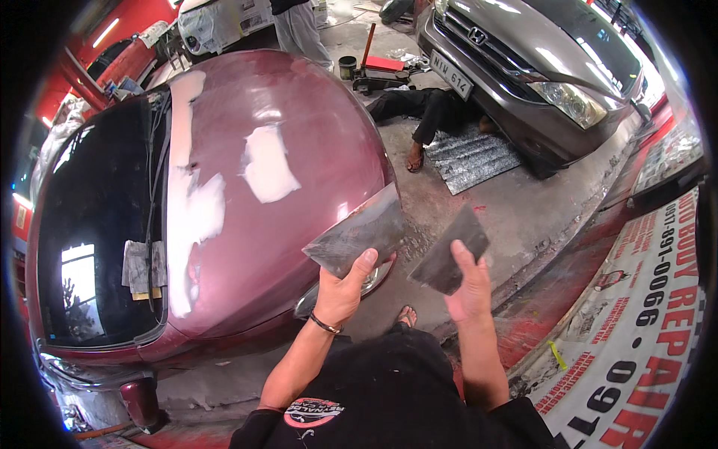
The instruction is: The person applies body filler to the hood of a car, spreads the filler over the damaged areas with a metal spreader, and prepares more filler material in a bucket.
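Both forearms [297, 366] reach forward; the left hand [344, 290], thumb on top, grips a broad grey plate [353, 233] by the front of the maroon hood [254, 224]; the right hand [471, 286] grips a darker plate [447, 256] above concrete floor [523, 206].

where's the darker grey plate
In the head view, the darker grey plate is right of centre, in the right hand, right of the lighter plate.

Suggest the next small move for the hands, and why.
Probably bring the grey plate in the left hand toward the pale patch on the maroon hood: that hand is nearer the hood and its plate is clear of the patch, while the right hand holds a darker plate farther off.
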`<state>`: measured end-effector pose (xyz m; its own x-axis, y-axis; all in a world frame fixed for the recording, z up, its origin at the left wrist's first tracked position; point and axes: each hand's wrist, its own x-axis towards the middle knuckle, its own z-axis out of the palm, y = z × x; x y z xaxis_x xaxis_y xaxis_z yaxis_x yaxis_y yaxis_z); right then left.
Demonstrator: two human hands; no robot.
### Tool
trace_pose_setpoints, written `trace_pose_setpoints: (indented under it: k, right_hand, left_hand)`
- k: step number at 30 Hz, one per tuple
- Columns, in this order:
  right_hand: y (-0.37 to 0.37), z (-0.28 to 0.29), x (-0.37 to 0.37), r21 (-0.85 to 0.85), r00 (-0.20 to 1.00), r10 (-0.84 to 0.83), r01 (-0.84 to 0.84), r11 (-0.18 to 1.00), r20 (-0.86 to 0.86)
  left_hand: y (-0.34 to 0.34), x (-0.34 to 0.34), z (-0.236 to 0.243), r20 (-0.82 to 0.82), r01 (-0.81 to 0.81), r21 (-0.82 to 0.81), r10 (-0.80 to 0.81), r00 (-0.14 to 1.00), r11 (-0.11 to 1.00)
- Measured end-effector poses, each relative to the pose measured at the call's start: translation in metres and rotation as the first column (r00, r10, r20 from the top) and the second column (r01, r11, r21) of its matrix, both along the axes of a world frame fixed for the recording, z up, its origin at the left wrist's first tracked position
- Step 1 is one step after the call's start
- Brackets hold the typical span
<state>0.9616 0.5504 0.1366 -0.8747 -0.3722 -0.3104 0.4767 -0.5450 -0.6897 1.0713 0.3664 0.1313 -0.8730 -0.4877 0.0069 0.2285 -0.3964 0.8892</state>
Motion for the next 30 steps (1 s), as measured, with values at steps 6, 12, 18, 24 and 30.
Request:
trace_pose_setpoints:
  k: [6, 12, 18, 24, 30]
  right_hand:
    - [0.012, -0.008, -0.060, 0.062, 0.987, -0.056, 0.066, 0.996, -0.151]
    - [0.040, 0.011, -0.114, 0.112, 0.951, 0.076, -0.044, 0.993, -0.301]
    - [0.038, 0.039, -0.135, 0.430, 0.779, 0.295, -0.037, 0.902, -0.553]
    - [0.003, 0.032, -0.150, 0.594, 0.434, 0.603, -0.173, 0.785, -0.670]
    - [-0.064, 0.020, -0.222, 0.362, 0.826, 0.252, -0.063, 0.930, -0.503]
  left_hand:
    - [0.072, -0.062, 0.014, 0.108, -0.067, -0.453, 0.130, 0.986, 0.889]
    - [0.102, -0.098, 0.029, 0.028, -0.052, -0.712, 0.102, 0.994, 0.700]
    - [0.092, -0.104, 0.027, 0.127, 0.045, -0.696, 0.062, 0.990, 0.716]
    - [0.037, -0.094, 0.015, 0.554, 0.454, -0.488, -0.138, 0.821, 0.745]
    - [0.013, -0.156, 0.010, 0.055, -0.075, -0.549, 0.126, 0.991, 0.833]
